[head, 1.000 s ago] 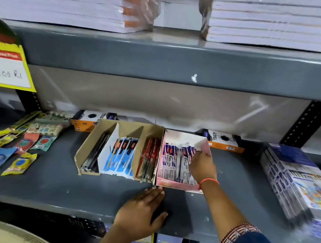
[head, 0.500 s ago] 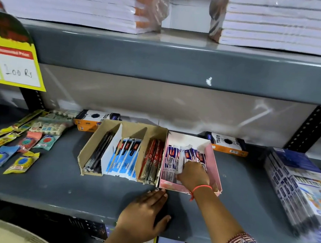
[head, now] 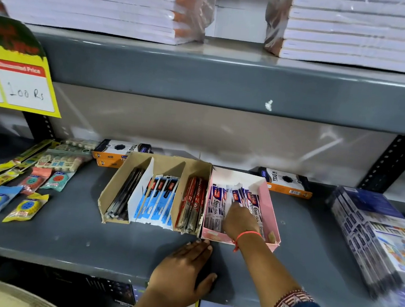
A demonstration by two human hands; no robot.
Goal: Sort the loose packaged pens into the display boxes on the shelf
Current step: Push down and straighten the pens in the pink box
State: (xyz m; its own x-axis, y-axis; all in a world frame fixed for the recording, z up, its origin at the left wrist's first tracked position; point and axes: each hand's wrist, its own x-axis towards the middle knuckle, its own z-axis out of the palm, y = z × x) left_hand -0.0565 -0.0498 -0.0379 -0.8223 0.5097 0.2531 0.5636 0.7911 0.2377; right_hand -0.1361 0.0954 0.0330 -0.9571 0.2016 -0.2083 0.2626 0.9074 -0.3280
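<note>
Pens in white and blue plastic sleeves (head: 218, 204) lying lengthwise inside pink open cardboard display box (head: 273, 218), at right end of box row on grey metal shelf (head: 70, 234). Beside it, brown divided cardboard box (head: 116, 184) with black, blue and red packs, each kind separate for easy choosing. Right hand (head: 238, 222) down in pink box, fingers loosely bent and pressing on packs, probably to level them; cannot tell if any pack pinched. Left hand (head: 182, 272) flat, fingers spread, on shelf edge, holding nothing, likely for support.
</note>
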